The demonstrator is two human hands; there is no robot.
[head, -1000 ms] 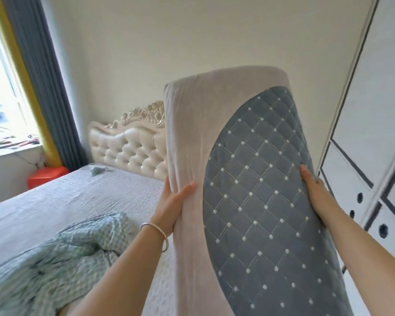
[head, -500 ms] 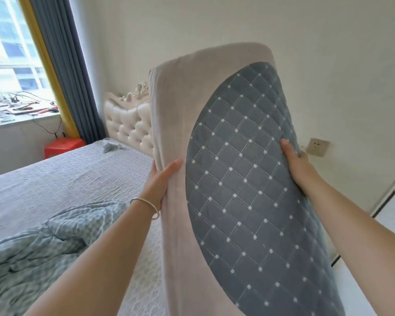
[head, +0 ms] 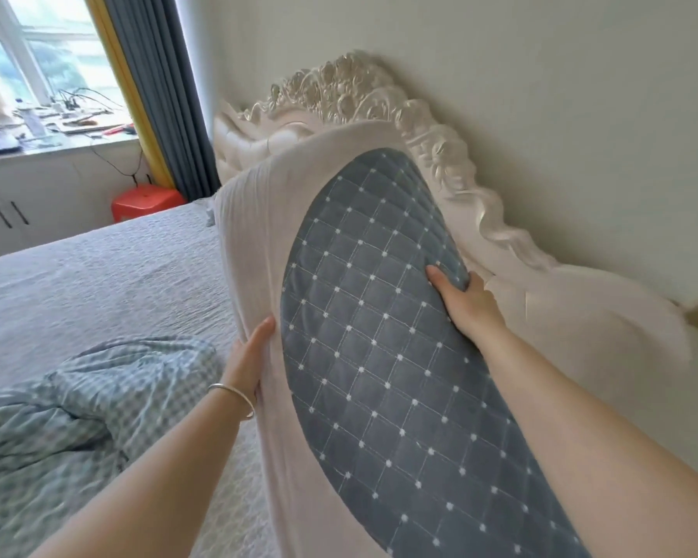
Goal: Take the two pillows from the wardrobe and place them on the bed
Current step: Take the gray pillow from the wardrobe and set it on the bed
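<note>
Above bed [head: 97, 275]: pillow [head: 379, 356], beige border, grey-blue quilted face; both hands, left [head: 250, 356], right [head: 466, 304], gripping edges.

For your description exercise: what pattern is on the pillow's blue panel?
White diamond grid with dots on the pillow, head view.

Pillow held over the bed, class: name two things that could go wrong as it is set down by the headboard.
1. The pillow is held only at its edges by the left hand and right hand, so it may sag or slip.
2. Its top end sits close to the carved headboard and might knock against it.
</note>
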